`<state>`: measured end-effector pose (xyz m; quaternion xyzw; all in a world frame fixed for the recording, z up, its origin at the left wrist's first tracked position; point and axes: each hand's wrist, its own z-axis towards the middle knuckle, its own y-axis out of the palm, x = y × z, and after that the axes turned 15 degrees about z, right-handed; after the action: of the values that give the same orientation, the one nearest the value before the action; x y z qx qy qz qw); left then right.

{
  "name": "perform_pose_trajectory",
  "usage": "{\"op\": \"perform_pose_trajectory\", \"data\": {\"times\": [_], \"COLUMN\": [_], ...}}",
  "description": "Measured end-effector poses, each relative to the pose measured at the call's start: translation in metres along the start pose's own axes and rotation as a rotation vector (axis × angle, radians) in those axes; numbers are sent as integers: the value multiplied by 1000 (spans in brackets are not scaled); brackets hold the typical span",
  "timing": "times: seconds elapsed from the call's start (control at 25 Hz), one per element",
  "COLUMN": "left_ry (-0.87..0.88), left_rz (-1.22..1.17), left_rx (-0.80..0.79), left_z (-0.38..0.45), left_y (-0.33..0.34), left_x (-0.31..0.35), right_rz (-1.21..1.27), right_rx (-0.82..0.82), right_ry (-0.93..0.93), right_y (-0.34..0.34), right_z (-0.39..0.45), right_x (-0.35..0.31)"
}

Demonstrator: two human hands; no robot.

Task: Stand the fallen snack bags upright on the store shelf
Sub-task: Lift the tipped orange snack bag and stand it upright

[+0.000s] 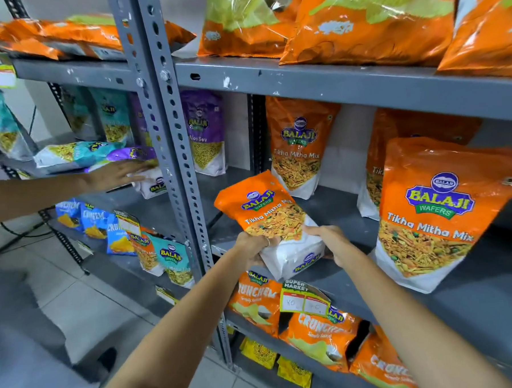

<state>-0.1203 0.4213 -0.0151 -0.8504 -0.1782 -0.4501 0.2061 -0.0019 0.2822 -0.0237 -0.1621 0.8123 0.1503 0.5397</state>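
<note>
at the middle shelf: orange bag held by its base, tilted

over the front edge of the middle shelf (353,215), an orange tikha mitha mix bag (268,220) gripped at its white bottom, top leaning back and to the left, not yet upright. left hand (253,247) wrapped around the lower left corner, fingers curled onto the front; right hand (330,240) cupped against the lower right side, thumb on the front, fingers hidden behind. held low probably so the flat base can be squared and planted first, letting the bag carry its own weight. aimed, it seems, at the bare gap between the grey upright post (169,139) and the standing orange bag at the back (298,144). just beside to the right, a large orange bag (427,211) already standing, slightly tilted. further left, in the next bay, another person's hand (114,174) spread flat on a pile of fallen teal and purple bags (98,153), apparently steadying them.
</note>
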Motion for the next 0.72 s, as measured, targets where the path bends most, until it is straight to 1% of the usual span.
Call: {"op": "perform_pose_trajectory", "data": {"times": [0.16,0.24,0.4,0.52,0.72], "left_ry": [155,218,400,519,582], "left_rz": [149,183,235,268,288], "left_rx": [76,96,116,110,73], "left_z": [-31,-47,-83,-101,-110], "left_y": [-8,-12,-16,-19,-20], "left_x": [-9,-7,0,10,21], "right_rz": [100,115,152,210,230], "right_rx": [-172,-215,-171,-172,-177], "right_ry": [-122,-205,-329,-397,-407], "right_y": [-20,-25,-33,-37,-41], "right_z": [-36,-55,-84,-94,-97], "right_x": [23,30,27,21,16]}}
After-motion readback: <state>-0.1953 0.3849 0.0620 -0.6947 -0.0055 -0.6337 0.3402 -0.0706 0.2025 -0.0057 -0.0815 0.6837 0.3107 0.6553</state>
